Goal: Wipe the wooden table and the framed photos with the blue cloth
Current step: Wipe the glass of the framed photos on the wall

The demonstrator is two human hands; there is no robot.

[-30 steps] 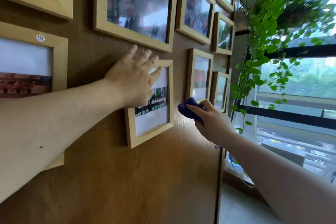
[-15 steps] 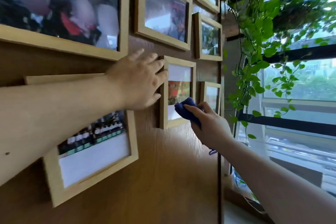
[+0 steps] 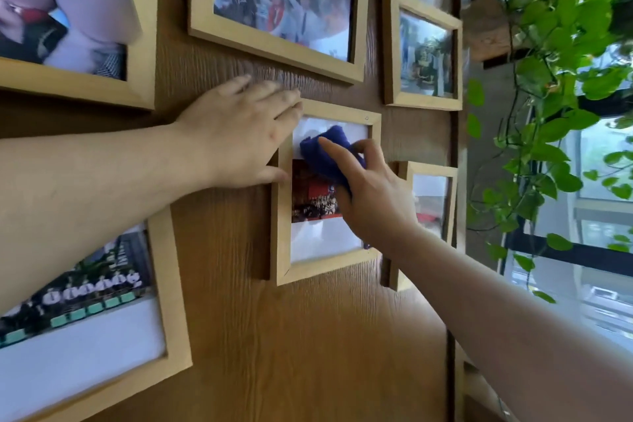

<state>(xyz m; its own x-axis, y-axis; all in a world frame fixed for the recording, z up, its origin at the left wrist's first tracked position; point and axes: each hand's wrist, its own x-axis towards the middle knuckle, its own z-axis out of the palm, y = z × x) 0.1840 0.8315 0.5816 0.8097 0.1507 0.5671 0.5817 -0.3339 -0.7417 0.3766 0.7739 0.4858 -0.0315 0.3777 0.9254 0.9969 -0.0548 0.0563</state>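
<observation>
The blue cloth (image 3: 325,156) is bunched into a soft wad and pressed against the glass of a small framed photo (image 3: 322,252), over its upper half. That light wooden frame hangs upright on the wood-grain wall and holds a white mat around a red, crowded picture. Other framed photos hang above, left and right of it.

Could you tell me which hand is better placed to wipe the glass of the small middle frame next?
The right hand: it holds the blue cloth against that frame's glass. The left hand is bare, spread flat on the wall at the frame's left edge.
</observation>
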